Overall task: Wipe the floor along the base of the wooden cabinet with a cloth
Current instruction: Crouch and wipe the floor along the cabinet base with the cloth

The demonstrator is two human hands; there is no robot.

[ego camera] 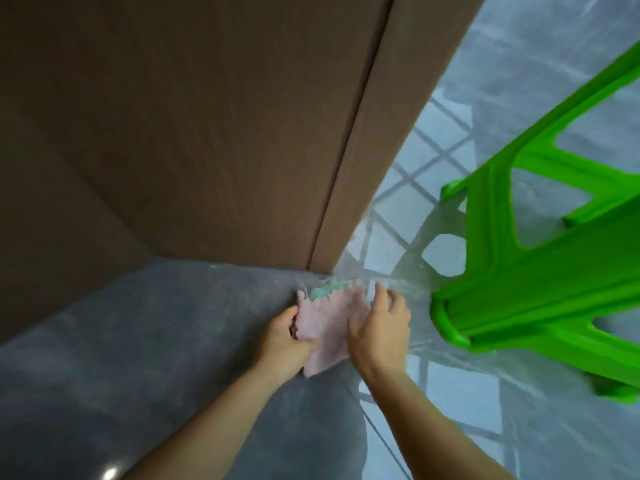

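A pale pink cloth [329, 317] with a greenish frayed edge lies on the grey floor [156, 341], right at the bottom corner of the brown wooden cabinet [207, 133]. My left hand [285, 336] grips the cloth's left edge. My right hand [379, 323] rests on the cloth's right side, fingers spread and pointing toward the cabinet base. Part of the cloth is hidden under both hands.
A bright green plastic chair [536, 271] stands just right of my right hand, one leg close to the cloth. Shiny grey floor with window reflections runs along the cabinet's right side [433, 168]. A thin cord crosses the floor near my right forearm.
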